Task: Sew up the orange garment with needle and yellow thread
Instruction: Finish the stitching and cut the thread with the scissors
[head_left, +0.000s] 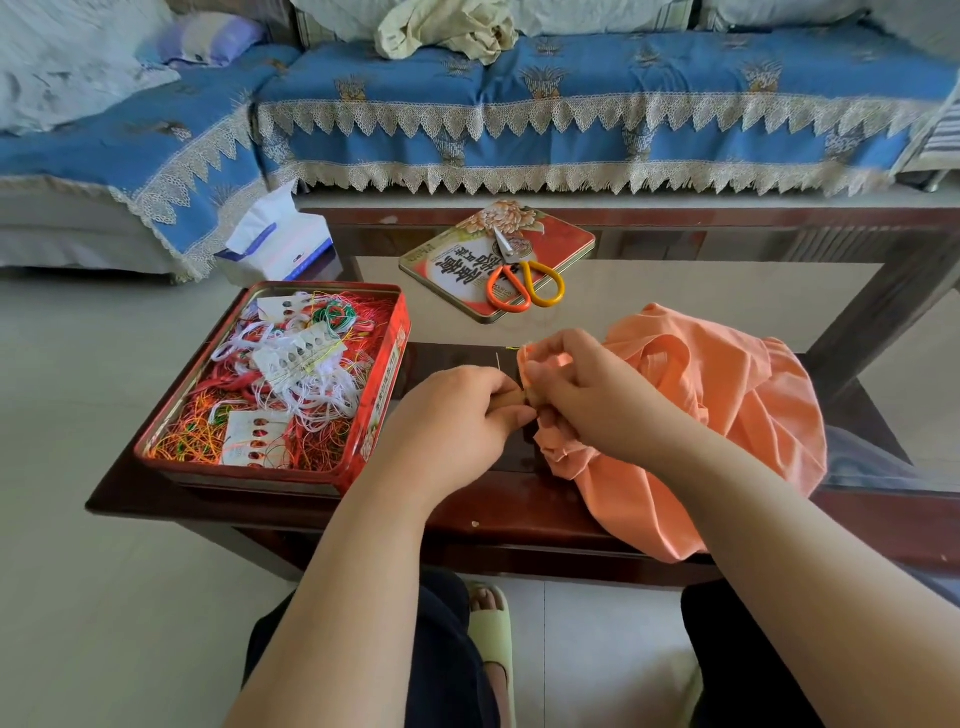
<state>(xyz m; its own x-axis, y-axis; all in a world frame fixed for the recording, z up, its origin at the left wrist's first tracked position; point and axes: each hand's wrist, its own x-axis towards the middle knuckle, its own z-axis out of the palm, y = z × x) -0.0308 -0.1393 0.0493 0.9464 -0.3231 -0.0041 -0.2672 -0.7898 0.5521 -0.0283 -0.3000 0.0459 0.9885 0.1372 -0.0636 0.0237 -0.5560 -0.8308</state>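
Just right of the red tin (363, 415) full of tangled threads, my two hands meet over the front edge of the dark desk (291, 506). My left hand (457, 415) has its fingers curled in a pinch on the folded edge of the orange garment (727, 415); my right hand (587, 395) grips the same bunched edge from the other side, fingers bent around the cloth. A thin needle (498, 361) pokes up just above my left knuckles, and a short bit of yellow thread (514, 348) shows beside the cloth's top corner. Most of the garment lies heaped on the desk to the right of the tin. Beyond the tin, toward the sofa (571, 104), the tin's lid (457, 249) carries orange-and-yellow scissors (524, 283), and a tissue pack (280, 239) stands behind the tin.
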